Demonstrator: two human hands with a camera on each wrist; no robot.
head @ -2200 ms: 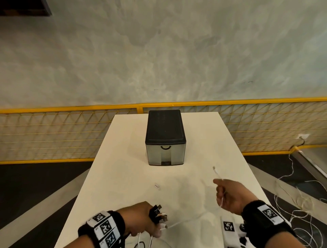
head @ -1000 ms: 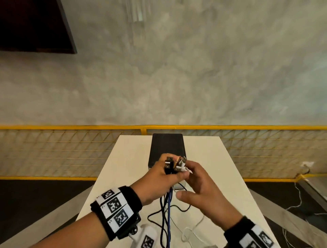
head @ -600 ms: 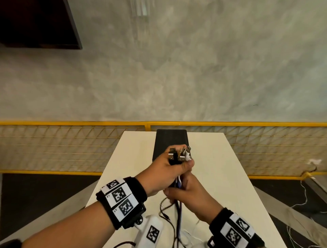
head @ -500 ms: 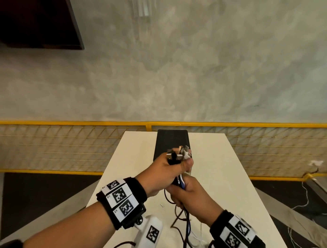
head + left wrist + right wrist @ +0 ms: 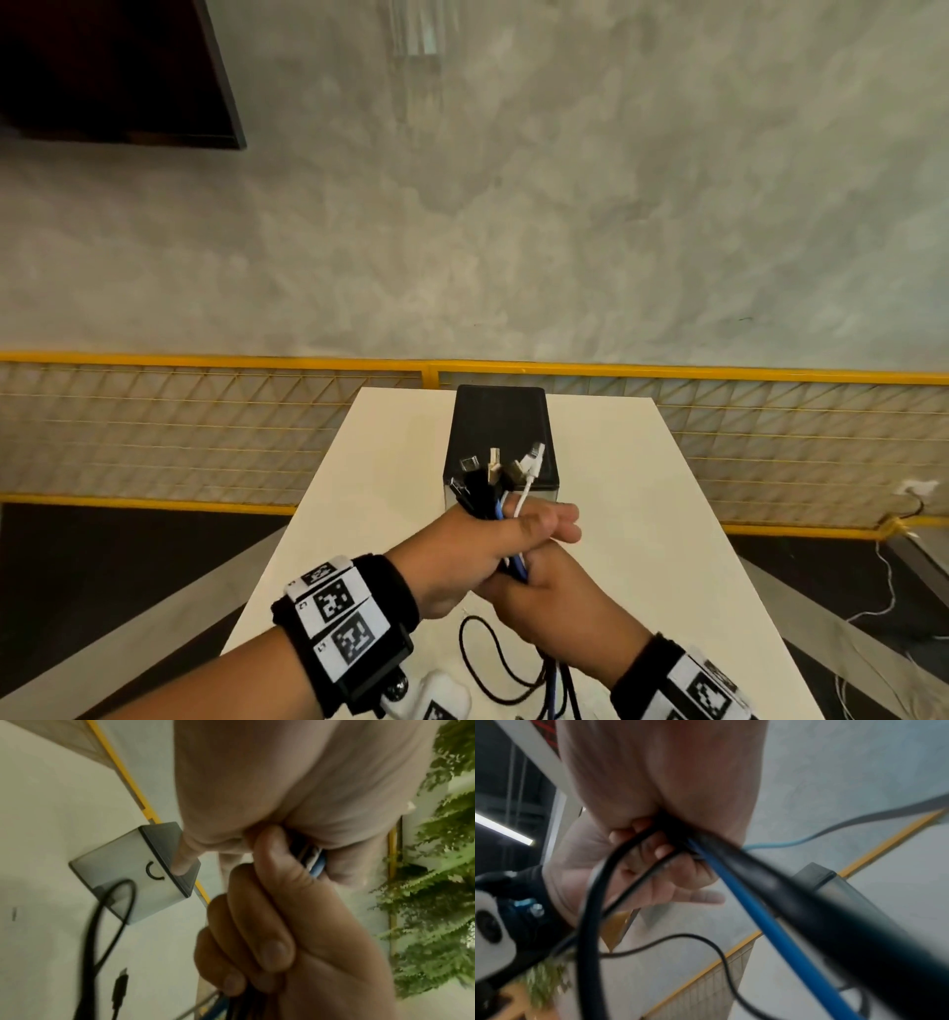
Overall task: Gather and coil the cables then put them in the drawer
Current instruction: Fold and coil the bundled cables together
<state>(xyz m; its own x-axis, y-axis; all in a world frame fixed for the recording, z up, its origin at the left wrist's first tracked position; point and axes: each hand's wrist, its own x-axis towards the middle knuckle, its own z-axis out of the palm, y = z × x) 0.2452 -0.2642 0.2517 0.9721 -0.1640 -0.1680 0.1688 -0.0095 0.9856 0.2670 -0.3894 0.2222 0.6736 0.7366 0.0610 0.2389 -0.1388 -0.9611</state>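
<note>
Several cables [image 5: 494,488], black, blue and white, stand as one bundle in my left hand [image 5: 513,529], which grips them with the plug ends sticking up above the fist. Directly under it my right hand [image 5: 544,591] is closed round the same cables where they hang down. The blue cable [image 5: 757,912] and a thick black one [image 5: 834,912] run out below my right palm. Loose black loops [image 5: 493,663] trail onto the table. The small drawer box [image 5: 500,426], black top and grey front, sits behind the hands with its drawer closed.
The white table [image 5: 642,514] reaches to a yellow-framed mesh fence [image 5: 205,437] before a grey wall. A loose black plug end [image 5: 120,990] lies on the table near the drawer box [image 5: 133,870]. White cables lie on the floor [image 5: 893,596] to the right.
My right hand brought the white plug to the bundle, then dropped beneath my left hand and closed round the hanging cables. Both hands have sunk slightly, and the plugs stick out further.
</note>
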